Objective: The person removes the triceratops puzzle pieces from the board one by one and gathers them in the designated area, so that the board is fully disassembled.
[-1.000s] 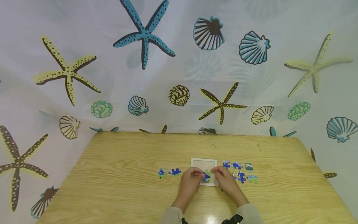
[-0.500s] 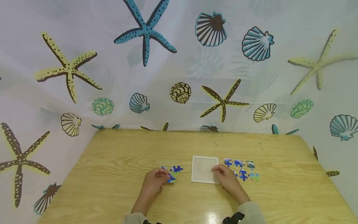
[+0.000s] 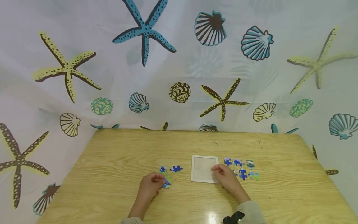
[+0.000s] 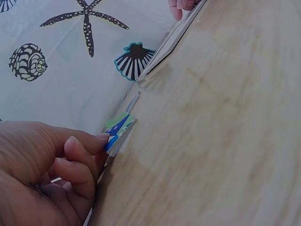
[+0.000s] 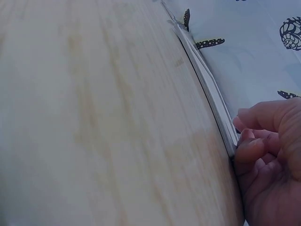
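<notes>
My left hand (image 3: 150,184) pinches a blue, purple and green jigsaw puzzle piece (image 3: 167,183) between thumb and index finger. In the left wrist view that puzzle piece (image 4: 121,127) leans close over the table. Just beyond it lie two more jigsaw pieces, one blue and green (image 3: 162,169), the other mostly dark blue (image 3: 176,168). My right hand (image 3: 226,178) rests at the right side of a white square puzzle frame (image 3: 202,169) with a bare pale inside. In the right wrist view its loosely curled fingers (image 5: 263,115) are right at the end of the frame (image 5: 211,94).
Several blue, green and white jigsaw pieces (image 3: 242,174) lie right of the frame, partly hidden by the right hand. All rest on a wood-grain table (image 3: 126,149). A white curtain (image 3: 156,77) printed with starfish and shells stands behind and along both sides.
My left hand has carried the puzzle piece from over the frame leftward to just in front of the two left pieces. The right hand stays by the frame.
</notes>
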